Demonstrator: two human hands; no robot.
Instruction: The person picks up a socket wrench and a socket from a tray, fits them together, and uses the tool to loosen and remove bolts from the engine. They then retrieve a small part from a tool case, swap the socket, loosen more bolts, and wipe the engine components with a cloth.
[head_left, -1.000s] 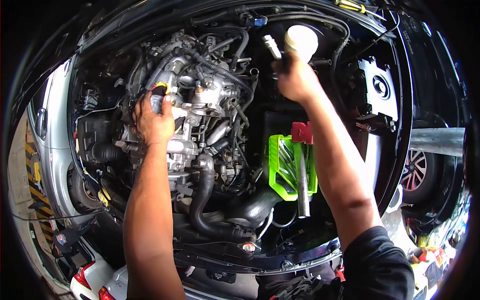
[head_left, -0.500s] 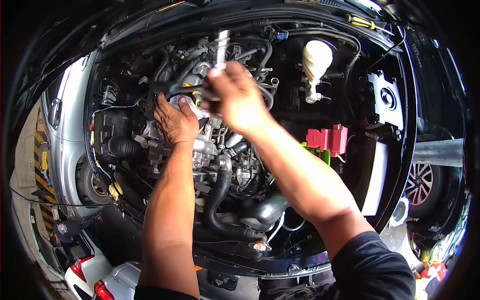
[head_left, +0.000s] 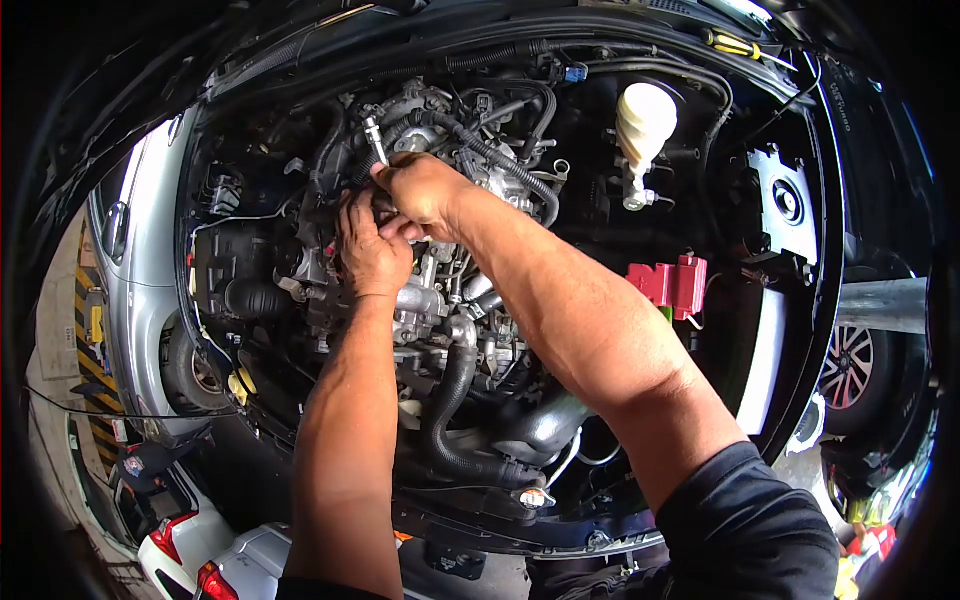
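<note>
My right hand (head_left: 425, 195) is closed round a tool with a chrome shaft, which looks like a socket wrench (head_left: 374, 138). Its bright end sticks up past my thumb, and the rest is hidden in my fist. My left hand (head_left: 375, 262) is just below and to the left, its fingers bent over a part of the engine (head_left: 420, 300) and its thumb close against my right hand. What lies under those fingers is hidden. A ribbed black hose (head_left: 510, 165) runs across the engine just right of my right hand.
A cream fluid reservoir (head_left: 645, 115) stands at the back right, with a red terminal cover (head_left: 675, 287) nearer. A yellow-handled screwdriver (head_left: 735, 46) lies on the far right edge. A thick black hose (head_left: 455, 390) curves up in front. A silver car (head_left: 140, 270) is at the left.
My right hand has moved left and slightly down with the tool, up against my left hand. White material under my left hand no longer shows. My left fingers are more bent. The view has shifted slightly.
</note>
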